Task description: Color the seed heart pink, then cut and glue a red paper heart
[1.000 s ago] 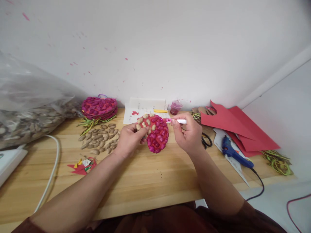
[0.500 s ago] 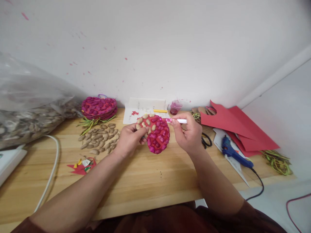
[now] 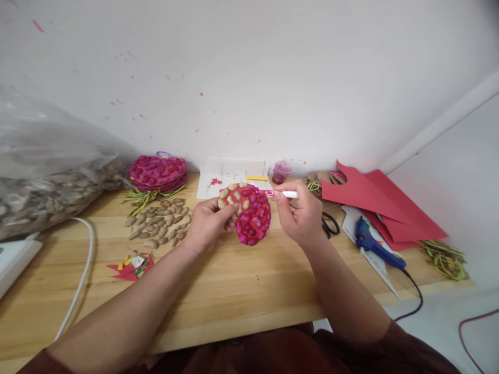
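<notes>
- Red disc, studded (image 3: 255,221): one, oval, held up above the wooden tabletop (image 3: 218,306) at centre, between the two hands. Studded face turned up towards the wearer; long axis slanting from upper left to lower right. Upper left part set with pale peanuts, right and lower part with magenta ones.
- Brush (image 3: 289,194): one, white handle, pink towards the tip. Long axis nearly level, running left to right; tip pointing left at the disc's upper right edge, handle end pointing right. Exact contact of the tip too small to tell.
- Left hand (image 3: 208,221): gripping the disc by its left edge, thumb across the face, fingers beneath.
- Right hand (image 3: 302,215): closed about the brush handle in a pinch, just right of the disc.
- Loose peanuts (image 3: 159,221): a spread of pale shells on the tabletop, left of the left hand.
- Magenta discs (image 3: 158,171): a stack, lying flat behind the loose peanuts, green strings below.
- Plastic cup (image 3: 281,172): clear, upright, dark pink contents, behind the right hand.
- Glue gun (image 3: 378,249): blue, lying right of the right hand, nozzle end away from the wearer.
</notes>
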`<state>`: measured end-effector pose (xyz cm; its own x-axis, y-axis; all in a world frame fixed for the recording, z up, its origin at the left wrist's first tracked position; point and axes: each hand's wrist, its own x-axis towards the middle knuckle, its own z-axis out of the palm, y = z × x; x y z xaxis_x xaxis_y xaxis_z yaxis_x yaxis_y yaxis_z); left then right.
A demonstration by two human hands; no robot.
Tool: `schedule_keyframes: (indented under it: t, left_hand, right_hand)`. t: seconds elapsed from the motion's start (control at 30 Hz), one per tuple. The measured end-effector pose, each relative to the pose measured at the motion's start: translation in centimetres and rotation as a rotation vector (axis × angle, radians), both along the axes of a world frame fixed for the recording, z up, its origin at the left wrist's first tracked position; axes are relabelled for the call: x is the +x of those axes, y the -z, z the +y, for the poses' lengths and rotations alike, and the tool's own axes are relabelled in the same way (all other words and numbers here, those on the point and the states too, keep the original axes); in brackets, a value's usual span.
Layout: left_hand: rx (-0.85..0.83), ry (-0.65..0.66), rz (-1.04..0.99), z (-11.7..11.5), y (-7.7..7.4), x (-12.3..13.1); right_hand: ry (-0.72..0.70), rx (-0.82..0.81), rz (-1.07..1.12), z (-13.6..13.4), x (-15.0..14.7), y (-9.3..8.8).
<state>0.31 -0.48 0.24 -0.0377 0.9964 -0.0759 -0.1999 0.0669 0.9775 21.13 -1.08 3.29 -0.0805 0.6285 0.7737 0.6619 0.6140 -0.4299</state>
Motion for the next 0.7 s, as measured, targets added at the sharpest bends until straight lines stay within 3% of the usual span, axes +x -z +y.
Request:
schedule_keyframes:
  t: [0.13, 0.37, 0.7]
  left_hand:
    - [-0.042, -0.008, -0.055, 0.15, -0.08, 0.11]
    - [-0.104, -0.003, -0.15, 0.13, -0.42, 0.26]
    - [-0.115, 0.031, -0.153, 0.41, -0.04, 0.08]
  right_hand:
    - [0.04, 0.002, 0.025, 0.05, 0.25, 0.05]
    - [0.022, -0.123, 0.255, 0.5, 0.85, 0.61]
    - [-0.02, -0.149, 0.282, 0.47, 0.62, 0.72]
